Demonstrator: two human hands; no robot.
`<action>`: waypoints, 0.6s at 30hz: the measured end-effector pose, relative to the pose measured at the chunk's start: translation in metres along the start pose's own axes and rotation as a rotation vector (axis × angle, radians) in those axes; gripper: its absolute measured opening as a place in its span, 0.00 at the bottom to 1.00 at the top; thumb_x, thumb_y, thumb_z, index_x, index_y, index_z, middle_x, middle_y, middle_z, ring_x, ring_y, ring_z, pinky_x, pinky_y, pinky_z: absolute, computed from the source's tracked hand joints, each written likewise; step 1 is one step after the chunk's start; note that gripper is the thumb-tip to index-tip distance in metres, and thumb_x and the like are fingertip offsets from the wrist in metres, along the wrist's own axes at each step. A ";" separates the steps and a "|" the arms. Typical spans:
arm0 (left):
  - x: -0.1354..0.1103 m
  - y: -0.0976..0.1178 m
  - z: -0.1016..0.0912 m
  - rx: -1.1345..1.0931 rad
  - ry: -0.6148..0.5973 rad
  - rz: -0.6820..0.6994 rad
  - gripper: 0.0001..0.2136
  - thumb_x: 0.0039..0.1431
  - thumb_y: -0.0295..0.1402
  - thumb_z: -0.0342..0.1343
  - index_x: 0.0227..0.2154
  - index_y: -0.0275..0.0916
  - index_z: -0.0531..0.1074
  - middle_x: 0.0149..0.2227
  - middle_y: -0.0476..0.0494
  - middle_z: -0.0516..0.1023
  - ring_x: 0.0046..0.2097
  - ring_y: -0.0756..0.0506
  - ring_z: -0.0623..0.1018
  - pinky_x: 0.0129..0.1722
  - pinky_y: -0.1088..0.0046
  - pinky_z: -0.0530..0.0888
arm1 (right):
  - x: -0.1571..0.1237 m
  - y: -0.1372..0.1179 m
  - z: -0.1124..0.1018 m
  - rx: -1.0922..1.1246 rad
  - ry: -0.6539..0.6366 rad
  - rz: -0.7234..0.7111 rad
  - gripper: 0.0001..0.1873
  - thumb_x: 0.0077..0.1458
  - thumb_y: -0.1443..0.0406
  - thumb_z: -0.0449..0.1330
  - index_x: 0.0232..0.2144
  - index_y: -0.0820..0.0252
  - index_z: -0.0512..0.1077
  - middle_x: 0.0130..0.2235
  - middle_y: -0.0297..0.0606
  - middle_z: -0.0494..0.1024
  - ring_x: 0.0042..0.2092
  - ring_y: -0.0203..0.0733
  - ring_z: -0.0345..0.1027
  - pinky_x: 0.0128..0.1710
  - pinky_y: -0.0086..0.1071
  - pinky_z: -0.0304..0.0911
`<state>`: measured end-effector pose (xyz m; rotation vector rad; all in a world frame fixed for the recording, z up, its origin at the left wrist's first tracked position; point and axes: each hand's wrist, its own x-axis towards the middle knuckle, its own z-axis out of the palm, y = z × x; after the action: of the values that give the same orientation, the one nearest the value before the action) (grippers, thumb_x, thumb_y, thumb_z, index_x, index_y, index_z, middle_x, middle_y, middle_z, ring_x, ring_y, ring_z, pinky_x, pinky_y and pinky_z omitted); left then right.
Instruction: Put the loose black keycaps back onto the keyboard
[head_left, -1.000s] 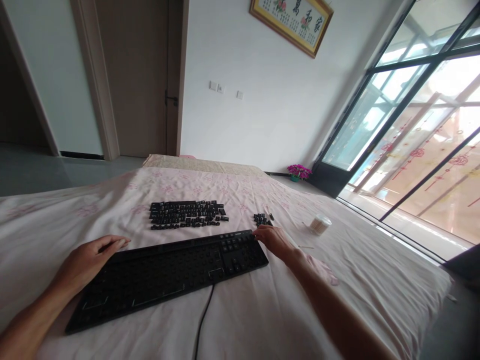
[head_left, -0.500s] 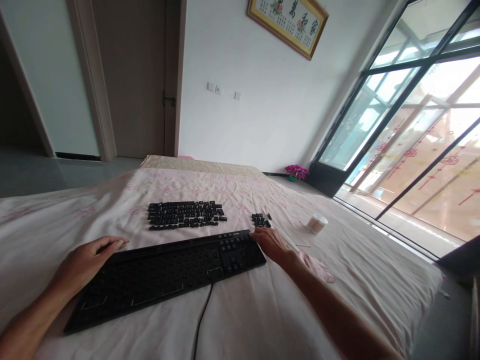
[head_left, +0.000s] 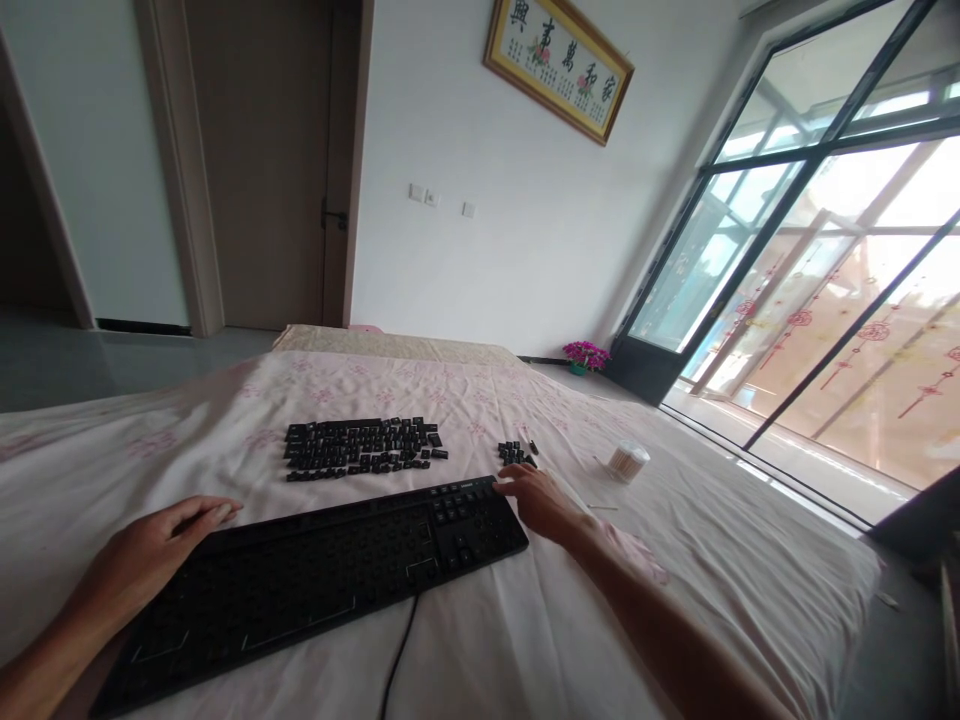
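Observation:
A black keyboard with most of its keycaps off lies at a slant on the bedsheet, some keys still on its right end. At its top right corner, my right hand grips the edge with bent fingers. My left hand is by the upper left edge, thumb and fingers pressed together; anything between them is too small to make out. Beyond the keyboard, loose black keycaps lie in rows. A smaller group of keycaps sits just past my right hand.
A clear round tub of cotton swabs stands on the right, with a loose swab nearer me. A pink cloth lies beside my right forearm. The keyboard's cable runs toward me over the sheet.
The whole view has shifted slightly, with the wall and bed lower in the picture. Both hands keep nearly the same places at the keyboard, and the keycap groups look unchanged.

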<state>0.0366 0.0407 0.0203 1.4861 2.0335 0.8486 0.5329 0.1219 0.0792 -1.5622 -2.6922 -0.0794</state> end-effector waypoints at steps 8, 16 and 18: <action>0.010 -0.015 0.006 0.023 0.005 -0.032 0.22 0.56 0.54 0.48 0.41 0.47 0.78 0.41 0.51 0.84 0.40 0.43 0.82 0.30 0.78 0.73 | 0.080 0.057 -0.006 -0.040 0.130 0.363 0.15 0.60 0.65 0.54 0.44 0.54 0.79 0.49 0.40 0.77 0.52 0.45 0.65 0.46 0.30 0.57; 0.011 -0.015 0.004 0.026 -0.004 -0.035 0.22 0.56 0.54 0.48 0.41 0.47 0.78 0.40 0.51 0.84 0.41 0.43 0.82 0.31 0.78 0.73 | 0.116 0.066 0.008 -0.085 0.052 0.348 0.07 0.51 0.67 0.63 0.32 0.55 0.81 0.44 0.39 0.79 0.52 0.44 0.62 0.50 0.32 0.50; 0.009 -0.011 0.003 0.025 0.003 -0.027 0.22 0.56 0.54 0.48 0.41 0.46 0.78 0.40 0.51 0.84 0.41 0.43 0.82 0.32 0.78 0.73 | 0.119 0.068 0.009 -0.088 0.041 0.342 0.07 0.50 0.67 0.63 0.32 0.55 0.81 0.44 0.39 0.79 0.52 0.44 0.62 0.50 0.32 0.50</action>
<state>0.0286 0.0476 0.0097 1.4677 2.0688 0.8185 0.5327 0.2593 0.0782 -1.9967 -2.3797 -0.2206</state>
